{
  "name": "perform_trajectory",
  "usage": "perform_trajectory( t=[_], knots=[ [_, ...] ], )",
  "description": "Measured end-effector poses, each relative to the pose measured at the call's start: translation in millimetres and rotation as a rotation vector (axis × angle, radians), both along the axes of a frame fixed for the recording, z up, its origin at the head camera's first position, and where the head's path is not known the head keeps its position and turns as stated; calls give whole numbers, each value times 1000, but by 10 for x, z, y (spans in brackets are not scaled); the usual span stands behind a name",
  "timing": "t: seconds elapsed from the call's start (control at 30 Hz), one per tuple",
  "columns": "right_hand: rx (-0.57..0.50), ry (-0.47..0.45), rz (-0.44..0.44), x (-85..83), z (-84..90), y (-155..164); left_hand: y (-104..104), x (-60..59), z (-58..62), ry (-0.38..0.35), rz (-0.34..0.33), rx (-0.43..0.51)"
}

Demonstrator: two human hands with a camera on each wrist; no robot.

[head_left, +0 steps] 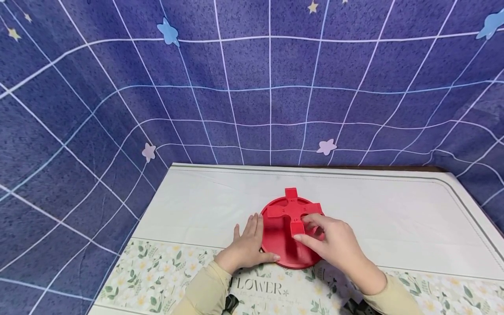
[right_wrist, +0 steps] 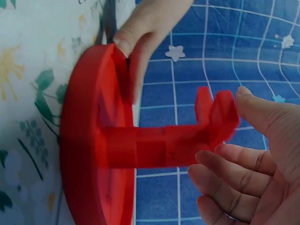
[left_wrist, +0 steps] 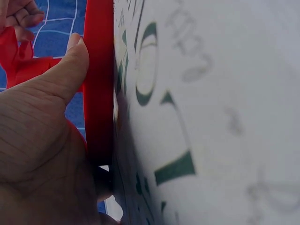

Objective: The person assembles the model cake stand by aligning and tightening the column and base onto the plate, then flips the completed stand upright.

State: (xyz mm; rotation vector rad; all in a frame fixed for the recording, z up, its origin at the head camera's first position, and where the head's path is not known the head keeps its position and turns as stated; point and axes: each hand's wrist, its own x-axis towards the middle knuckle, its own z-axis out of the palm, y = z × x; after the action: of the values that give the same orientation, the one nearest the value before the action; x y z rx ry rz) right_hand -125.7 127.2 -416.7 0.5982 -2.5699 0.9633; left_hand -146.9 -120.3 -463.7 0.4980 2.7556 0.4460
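A red round base (head_left: 275, 247) with a raised rim lies on the table. From its middle rises a thick red post (right_wrist: 150, 147), topped by a red cross-shaped piece (head_left: 292, 211) whose arms have upturned ends and small raised marks. My right hand (head_left: 334, 240) pinches one arm of the cross, thumb at the end block and fingertips underneath by the post. On the base's left edge rests my left hand (head_left: 248, 245), fingers straight along the side and thumb (left_wrist: 77, 61) laid over the rim. Part of the base is hidden behind the right hand.
A white tablecloth (head_left: 220, 201) covers the table, with a floral band (head_left: 157, 271) and the word FLOWER along the near side. Behind and to the left hangs a blue curtain (head_left: 252, 105) with grid lines and stars.
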Motion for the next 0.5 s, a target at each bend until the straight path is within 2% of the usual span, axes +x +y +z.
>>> perform_trajectory(
  t=[0.17, 0.27, 0.37, 0.5],
  knots=[
    [-117, 70, -25, -69, 65, 141, -10, -6, 7, 3, -2, -4],
    [-142, 100, -65, -145, 59, 231, -11, -5, 9, 2, 0, -2],
    [-144, 73, -72, -208, 18, 304, -10, -2, 8, -1, 0, 1],
    [-145, -17, -31, -249, -34, 354, -6, 3, 11, -2, -2, 6]
  ],
)
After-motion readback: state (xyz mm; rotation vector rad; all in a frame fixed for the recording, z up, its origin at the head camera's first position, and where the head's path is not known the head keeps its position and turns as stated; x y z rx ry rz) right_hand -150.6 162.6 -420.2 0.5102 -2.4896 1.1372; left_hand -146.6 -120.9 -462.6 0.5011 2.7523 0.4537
